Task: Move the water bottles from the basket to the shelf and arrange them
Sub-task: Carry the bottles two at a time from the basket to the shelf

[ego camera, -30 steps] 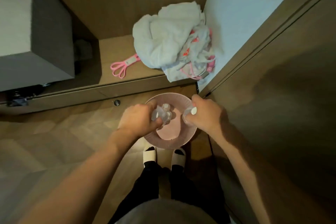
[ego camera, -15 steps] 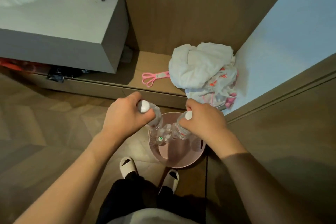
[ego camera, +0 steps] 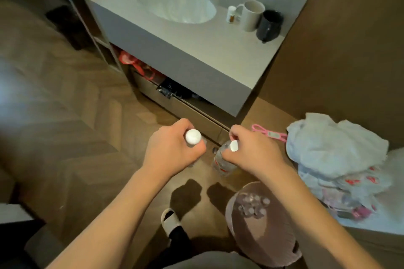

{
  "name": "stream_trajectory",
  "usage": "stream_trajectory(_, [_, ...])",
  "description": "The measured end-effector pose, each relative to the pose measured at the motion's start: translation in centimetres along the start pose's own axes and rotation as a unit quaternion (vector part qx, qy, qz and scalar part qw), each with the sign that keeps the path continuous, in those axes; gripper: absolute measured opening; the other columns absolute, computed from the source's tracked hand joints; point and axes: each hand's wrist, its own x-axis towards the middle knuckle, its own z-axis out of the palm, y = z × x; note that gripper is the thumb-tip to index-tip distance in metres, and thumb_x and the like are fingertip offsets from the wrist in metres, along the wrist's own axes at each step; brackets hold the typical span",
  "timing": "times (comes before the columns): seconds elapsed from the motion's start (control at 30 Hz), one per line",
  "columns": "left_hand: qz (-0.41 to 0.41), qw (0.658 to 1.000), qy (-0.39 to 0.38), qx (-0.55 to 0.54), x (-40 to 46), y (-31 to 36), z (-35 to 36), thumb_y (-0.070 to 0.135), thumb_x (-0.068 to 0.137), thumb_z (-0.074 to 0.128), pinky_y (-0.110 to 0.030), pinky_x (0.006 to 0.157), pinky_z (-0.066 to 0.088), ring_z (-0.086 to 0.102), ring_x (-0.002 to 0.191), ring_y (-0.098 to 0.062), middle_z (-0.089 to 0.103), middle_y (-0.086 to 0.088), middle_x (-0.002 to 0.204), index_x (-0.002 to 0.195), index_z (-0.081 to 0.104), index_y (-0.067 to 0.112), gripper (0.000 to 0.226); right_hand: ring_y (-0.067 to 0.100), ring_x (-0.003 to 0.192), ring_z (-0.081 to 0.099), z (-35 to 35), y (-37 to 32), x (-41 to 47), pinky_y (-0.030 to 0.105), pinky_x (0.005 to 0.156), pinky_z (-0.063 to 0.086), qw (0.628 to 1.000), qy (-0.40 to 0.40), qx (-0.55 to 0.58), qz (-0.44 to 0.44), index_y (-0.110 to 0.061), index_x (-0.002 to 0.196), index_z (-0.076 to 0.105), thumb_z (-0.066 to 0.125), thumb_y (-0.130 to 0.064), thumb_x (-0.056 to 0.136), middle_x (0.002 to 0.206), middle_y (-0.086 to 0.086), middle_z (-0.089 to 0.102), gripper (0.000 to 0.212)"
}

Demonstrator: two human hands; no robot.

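The left hand (ego camera: 172,150) hides its bottle (ego camera: 193,136) below the cap.

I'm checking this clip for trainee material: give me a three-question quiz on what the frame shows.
1. True or false: each hand holds one water bottle near its white cap.
2. Where is the pink basket? A) on the counter B) on the floor below the right hand C) under the sink
3. Fill in: beside the white mug on the counter stands a ____ mug.

Key:
1. True: the left hand holds the left bottle, the right hand holds the right bottle.
2. B; more bottles remain inside.
3. Black.
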Motion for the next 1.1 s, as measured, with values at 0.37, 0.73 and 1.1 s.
stream_trajectory(0.37, [-0.159,0.979,0.105,-0.067,6.3,-11.3,-10.3,0.037,0.070,0.074,-0.024,0.057,0.041,0.058,0.067,-0.006,0.062,0.011,0.069,0.080,0.058,0.028,0.021,0.012,0.064,0.053,-1.1,-14.5,13.8,0.027,0.049,0.036,0.994,-0.006,0.006,-0.110,-0.027,0.082,0.048,0.064,-0.044,0.074,0.071,-0.007,0.057,0.025])
stream_trajectory(0.73, [-0.218,0.946,0.241,-0.002,18.3,-18.8,-18.6,0.035,0.068,0.076,-0.023,0.053,0.042,0.057,0.057,-0.007,0.058,0.009,0.059,0.074,0.061,0.024,0.020,0.021,0.068,0.054,-2.8,-24.6,31.2,0.031,0.056,0.044,0.970,-0.013,0.029,-0.241,-0.023,0.083,0.050,0.064,-0.045,0.070,0.070,-0.004,0.058,0.029])
stream_trajectory(1.1, [-0.230,0.927,0.296,0.011,32.0,-29.8,-29.0,0.033,0.070,0.076,-0.020,0.052,0.035,0.056,0.059,-0.005,0.058,0.009,0.061,0.074,0.060,0.023,0.019,0.020,0.069,0.054,-4.9,-39.3,47.6,0.024,0.051,0.032,0.952,-0.017,0.013,-0.304,-0.026,0.086,0.050,0.066,-0.045,0.074,0.072,-0.006,0.057,0.027])
